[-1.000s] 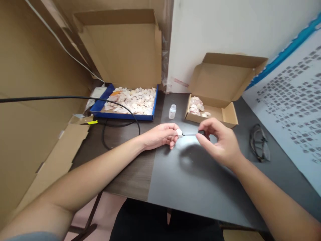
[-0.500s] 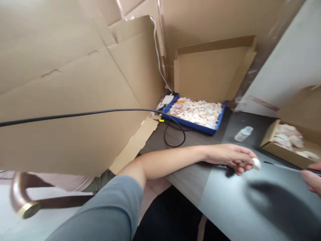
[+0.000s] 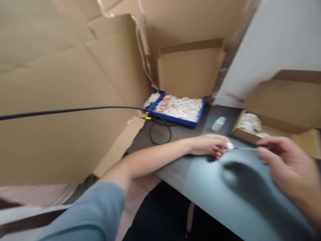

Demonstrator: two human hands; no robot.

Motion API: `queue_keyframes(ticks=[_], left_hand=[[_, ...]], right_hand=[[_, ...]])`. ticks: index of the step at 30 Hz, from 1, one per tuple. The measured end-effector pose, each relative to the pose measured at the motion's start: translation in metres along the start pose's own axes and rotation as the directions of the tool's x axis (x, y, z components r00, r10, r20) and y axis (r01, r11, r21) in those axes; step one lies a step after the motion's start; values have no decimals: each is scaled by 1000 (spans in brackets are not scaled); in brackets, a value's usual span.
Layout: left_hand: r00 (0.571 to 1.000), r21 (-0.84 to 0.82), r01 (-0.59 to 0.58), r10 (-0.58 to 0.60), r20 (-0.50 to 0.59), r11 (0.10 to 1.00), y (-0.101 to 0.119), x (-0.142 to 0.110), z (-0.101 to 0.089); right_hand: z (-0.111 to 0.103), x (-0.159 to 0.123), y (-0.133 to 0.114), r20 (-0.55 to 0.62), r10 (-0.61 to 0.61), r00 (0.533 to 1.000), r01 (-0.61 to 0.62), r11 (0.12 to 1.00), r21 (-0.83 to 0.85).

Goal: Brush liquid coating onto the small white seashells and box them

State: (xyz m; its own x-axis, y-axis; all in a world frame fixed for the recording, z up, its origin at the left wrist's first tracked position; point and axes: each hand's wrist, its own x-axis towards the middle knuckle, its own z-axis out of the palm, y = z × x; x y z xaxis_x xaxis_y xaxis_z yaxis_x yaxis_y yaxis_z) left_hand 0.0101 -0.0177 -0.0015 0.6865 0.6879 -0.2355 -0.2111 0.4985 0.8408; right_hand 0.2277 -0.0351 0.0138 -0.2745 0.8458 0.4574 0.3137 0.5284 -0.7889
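My left hand (image 3: 210, 144) is closed, pinching a small white shell (image 3: 229, 146) at its fingertips just above the table. My right hand (image 3: 288, 164), blurred by motion, grips the dark handle of a thin tool (image 3: 247, 148) with a pale shaft and dark tip. Its tip points left and meets or nearly meets the shell; I cannot tell if they touch. Behind my left hand stands a small clear bottle with a white label (image 3: 219, 124). An open cardboard box (image 3: 247, 136) beyond my right hand holds several larger shells (image 3: 250, 122).
A blue-edged tray (image 3: 175, 119) full of pale shells (image 3: 180, 107) sits at the back, a cardboard lid (image 3: 188, 72) upright behind it. A black cable (image 3: 100, 107) crosses the left side and loops on the table (image 3: 173, 170). Cardboard panels (image 3: 75, 100) wall the left.
The view has turned right, so the scene sits farther left. My right hand has come into fuller view and brought the thin tool's tip up to the shell.
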Motion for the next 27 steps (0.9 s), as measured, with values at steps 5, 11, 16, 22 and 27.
queue_keyframes(ticks=[5,11,16,22,27], left_hand=[[1000,27,-14,14,-2,1000,6,-2,2],[998,147,-4,15,-67,989,5,-6,8],[997,179,28,-14,-80,983,6,-9,9],[997,205,27,-12,-73,978,6,-9,7],[998,238,30,-14,-66,971,6,-10,7]], right_hand=[[8,6,-12,-165,148,975,-145,989,27],[1,-6,4,-123,206,971,-189,972,136],[-4,-5,-2,-93,192,977,-193,981,2],[-6,-7,-7,-19,170,985,-170,985,18],[-6,-6,-5,27,193,981,-194,981,19]])
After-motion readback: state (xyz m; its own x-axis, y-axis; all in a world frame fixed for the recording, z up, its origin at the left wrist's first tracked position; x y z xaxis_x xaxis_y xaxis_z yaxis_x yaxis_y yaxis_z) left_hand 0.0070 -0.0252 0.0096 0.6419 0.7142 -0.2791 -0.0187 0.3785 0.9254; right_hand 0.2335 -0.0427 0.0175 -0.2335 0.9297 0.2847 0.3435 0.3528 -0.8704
